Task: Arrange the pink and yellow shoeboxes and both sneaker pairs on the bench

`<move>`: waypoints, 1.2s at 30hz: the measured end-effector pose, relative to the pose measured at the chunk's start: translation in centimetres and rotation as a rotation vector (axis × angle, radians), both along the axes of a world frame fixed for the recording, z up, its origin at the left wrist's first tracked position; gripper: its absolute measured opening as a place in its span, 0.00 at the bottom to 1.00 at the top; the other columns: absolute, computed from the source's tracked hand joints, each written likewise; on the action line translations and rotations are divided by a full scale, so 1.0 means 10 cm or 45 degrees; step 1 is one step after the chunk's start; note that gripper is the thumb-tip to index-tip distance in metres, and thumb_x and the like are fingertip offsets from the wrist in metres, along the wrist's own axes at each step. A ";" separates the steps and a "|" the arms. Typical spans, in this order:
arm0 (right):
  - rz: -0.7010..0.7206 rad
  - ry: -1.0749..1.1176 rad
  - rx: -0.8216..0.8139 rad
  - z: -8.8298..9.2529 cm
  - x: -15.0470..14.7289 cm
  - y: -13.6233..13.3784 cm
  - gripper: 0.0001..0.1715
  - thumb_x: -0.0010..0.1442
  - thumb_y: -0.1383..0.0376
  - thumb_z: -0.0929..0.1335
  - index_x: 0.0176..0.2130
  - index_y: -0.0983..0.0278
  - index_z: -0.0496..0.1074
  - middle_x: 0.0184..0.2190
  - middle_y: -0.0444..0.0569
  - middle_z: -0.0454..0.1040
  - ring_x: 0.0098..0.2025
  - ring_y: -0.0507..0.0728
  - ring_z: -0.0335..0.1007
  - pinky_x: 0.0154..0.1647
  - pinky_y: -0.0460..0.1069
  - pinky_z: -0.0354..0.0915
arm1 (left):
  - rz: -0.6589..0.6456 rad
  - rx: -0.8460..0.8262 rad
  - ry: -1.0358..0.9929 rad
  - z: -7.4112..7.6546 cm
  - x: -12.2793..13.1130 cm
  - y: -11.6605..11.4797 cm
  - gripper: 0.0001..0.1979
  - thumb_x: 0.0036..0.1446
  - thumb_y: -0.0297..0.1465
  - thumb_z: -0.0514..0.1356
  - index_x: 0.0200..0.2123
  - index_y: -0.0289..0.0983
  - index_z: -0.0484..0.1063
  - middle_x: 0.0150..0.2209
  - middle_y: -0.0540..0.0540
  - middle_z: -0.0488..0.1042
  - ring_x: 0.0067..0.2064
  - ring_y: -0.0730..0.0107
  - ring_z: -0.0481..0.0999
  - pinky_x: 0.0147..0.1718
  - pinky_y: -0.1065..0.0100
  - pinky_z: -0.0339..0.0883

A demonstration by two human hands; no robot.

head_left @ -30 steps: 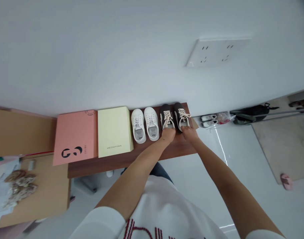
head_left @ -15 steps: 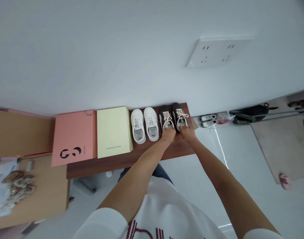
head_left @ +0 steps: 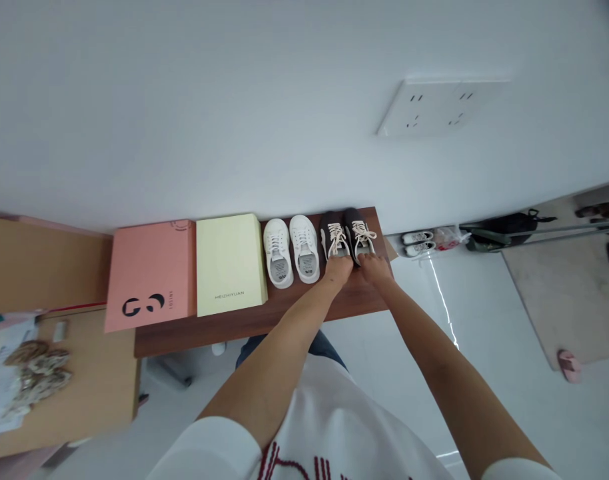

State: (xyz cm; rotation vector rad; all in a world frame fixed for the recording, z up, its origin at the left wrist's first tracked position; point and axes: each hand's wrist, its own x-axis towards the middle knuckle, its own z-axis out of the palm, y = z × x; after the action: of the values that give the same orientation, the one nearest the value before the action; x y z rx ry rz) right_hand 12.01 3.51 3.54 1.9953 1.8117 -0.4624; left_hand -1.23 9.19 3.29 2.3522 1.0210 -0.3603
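A pair of dark sneakers with cream laces stands at the right end of a dark wooden shelf (head_left: 244,327), toes to the wall. My left hand (head_left: 338,269) grips the heel of the left dark sneaker (head_left: 333,235). My right hand (head_left: 374,267) grips the heel of the right dark sneaker (head_left: 358,231). The two shoes stand side by side, touching. Left of them sits a pair of white sneakers (head_left: 290,250).
A pale yellow shoebox (head_left: 228,263) and a pink shoebox (head_left: 152,275) lie further left on the shelf. A light wooden desk (head_left: 84,387) with papers adjoins on the left. White shoes (head_left: 418,243), a dark bag (head_left: 504,223) and a mat (head_left: 569,293) are on the floor at right. A wall socket plate (head_left: 437,107) is above.
Both hands have nudged the dark sneakers slightly left and closer together, towards the white pair. The right dark sneaker now stands straighter beside its mate.
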 end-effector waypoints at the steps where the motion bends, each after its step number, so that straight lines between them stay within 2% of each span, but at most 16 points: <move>1: -0.012 0.016 0.011 0.01 -0.01 0.00 0.13 0.68 0.66 0.64 0.50 0.66 0.71 0.50 0.63 0.77 0.51 0.65 0.74 0.48 0.53 0.64 | 0.004 0.008 0.001 0.02 0.00 0.00 0.14 0.64 0.19 0.53 0.48 0.23 0.75 0.39 0.27 0.80 0.50 0.49 0.81 0.53 0.54 0.69; 4: -0.048 0.061 0.057 0.06 -0.02 0.02 0.15 0.67 0.60 0.66 0.51 0.65 0.71 0.52 0.62 0.76 0.54 0.66 0.72 0.50 0.54 0.64 | 0.009 0.038 -0.004 0.11 -0.02 0.02 0.13 0.65 0.24 0.57 0.49 0.26 0.75 0.42 0.29 0.80 0.51 0.51 0.81 0.53 0.56 0.70; 7: -0.093 0.087 0.123 0.12 -0.03 0.03 0.16 0.68 0.60 0.64 0.51 0.65 0.72 0.53 0.61 0.75 0.54 0.66 0.71 0.52 0.55 0.63 | 0.000 0.078 -0.039 0.22 -0.05 0.04 0.14 0.66 0.30 0.58 0.50 0.28 0.75 0.44 0.31 0.80 0.51 0.50 0.80 0.53 0.56 0.70; 11: -0.142 0.139 0.226 0.19 -0.07 -0.02 0.16 0.69 0.61 0.63 0.52 0.65 0.72 0.52 0.60 0.76 0.53 0.66 0.70 0.51 0.54 0.62 | -0.006 0.141 -0.074 0.36 -0.14 0.05 0.14 0.66 0.28 0.55 0.50 0.30 0.74 0.43 0.31 0.80 0.51 0.50 0.80 0.52 0.54 0.70; 14: -0.182 0.200 0.269 0.24 -0.15 -0.10 0.16 0.69 0.61 0.62 0.51 0.64 0.72 0.51 0.59 0.76 0.53 0.65 0.70 0.49 0.52 0.62 | 0.023 0.150 -0.087 0.43 -0.32 0.01 0.14 0.65 0.25 0.54 0.51 0.31 0.73 0.43 0.33 0.80 0.50 0.52 0.80 0.52 0.55 0.69; 16: -0.219 0.268 0.270 0.25 -0.25 -0.19 0.16 0.70 0.61 0.62 0.51 0.63 0.72 0.50 0.57 0.77 0.51 0.63 0.72 0.46 0.51 0.62 | 0.066 0.107 -0.104 0.46 -0.54 -0.07 0.14 0.66 0.27 0.52 0.51 0.33 0.74 0.43 0.34 0.81 0.49 0.52 0.81 0.51 0.55 0.70; 19: -0.301 0.407 0.207 0.20 -0.52 -0.42 0.16 0.71 0.60 0.61 0.51 0.61 0.73 0.49 0.54 0.78 0.48 0.61 0.75 0.43 0.49 0.63 | 0.157 -0.056 -0.186 0.46 -1.09 -0.29 0.16 0.70 0.32 0.49 0.50 0.38 0.75 0.45 0.37 0.81 0.49 0.54 0.81 0.50 0.57 0.70; 23: -0.406 0.590 -0.027 0.03 -1.04 -0.87 0.17 0.70 0.61 0.62 0.54 0.61 0.73 0.49 0.53 0.80 0.47 0.61 0.78 0.46 0.51 0.66 | 0.370 -0.332 -0.276 0.40 -2.09 -0.74 0.16 0.68 0.31 0.51 0.50 0.41 0.77 0.50 0.44 0.81 0.51 0.62 0.80 0.52 0.65 0.69; 25: -0.384 0.641 -0.173 -0.04 -1.33 -1.08 0.18 0.68 0.62 0.64 0.55 0.62 0.73 0.50 0.55 0.80 0.51 0.61 0.77 0.51 0.52 0.66 | 0.544 -0.421 -0.221 0.37 -2.64 -0.96 0.17 0.67 0.28 0.50 0.50 0.40 0.77 0.47 0.44 0.82 0.49 0.64 0.81 0.51 0.66 0.69; 28: -0.288 0.714 -0.393 -0.08 -1.70 -1.24 0.19 0.64 0.64 0.67 0.53 0.63 0.76 0.52 0.56 0.79 0.55 0.62 0.75 0.55 0.53 0.65 | 0.781 -0.418 -0.025 0.37 -3.45 -1.20 0.17 0.64 0.25 0.51 0.47 0.39 0.78 0.49 0.43 0.82 0.53 0.62 0.80 0.53 0.64 0.68; 30: -0.234 0.746 -0.432 -0.03 -1.89 -1.19 0.19 0.63 0.64 0.68 0.53 0.63 0.76 0.53 0.56 0.79 0.56 0.63 0.75 0.57 0.54 0.65 | 0.970 -0.394 0.091 0.37 -3.96 -1.24 0.15 0.63 0.27 0.52 0.46 0.39 0.78 0.47 0.42 0.82 0.51 0.59 0.81 0.52 0.62 0.69; 32: -0.187 0.804 -0.381 0.07 -2.05 -1.02 0.20 0.63 0.64 0.68 0.54 0.64 0.76 0.54 0.57 0.78 0.57 0.64 0.74 0.59 0.55 0.65 | 1.246 -0.293 0.160 0.38 -4.45 -1.18 0.15 0.65 0.30 0.51 0.49 0.39 0.76 0.42 0.41 0.83 0.48 0.55 0.82 0.50 0.60 0.71; 34: -0.174 0.903 -0.314 0.22 -2.25 -0.77 0.20 0.63 0.63 0.68 0.53 0.64 0.76 0.54 0.57 0.79 0.57 0.64 0.74 0.59 0.56 0.65 | 1.506 -0.087 0.094 0.39 -4.89 -1.02 0.18 0.65 0.31 0.51 0.54 0.39 0.73 0.44 0.39 0.82 0.48 0.53 0.81 0.50 0.57 0.71; 36: -0.218 1.052 -0.247 0.38 -2.54 -0.49 0.20 0.64 0.61 0.67 0.53 0.63 0.76 0.51 0.55 0.80 0.54 0.63 0.76 0.57 0.57 0.68 | 1.686 0.129 -0.081 0.40 -5.27 -0.77 0.22 0.63 0.30 0.54 0.59 0.37 0.68 0.51 0.37 0.79 0.53 0.52 0.79 0.54 0.56 0.70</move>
State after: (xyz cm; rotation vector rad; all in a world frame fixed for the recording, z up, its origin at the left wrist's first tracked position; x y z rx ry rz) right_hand -13.42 -1.36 7.34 1.9679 1.8976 -1.6395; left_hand -53.96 1.52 7.29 1.2730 2.2503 0.2856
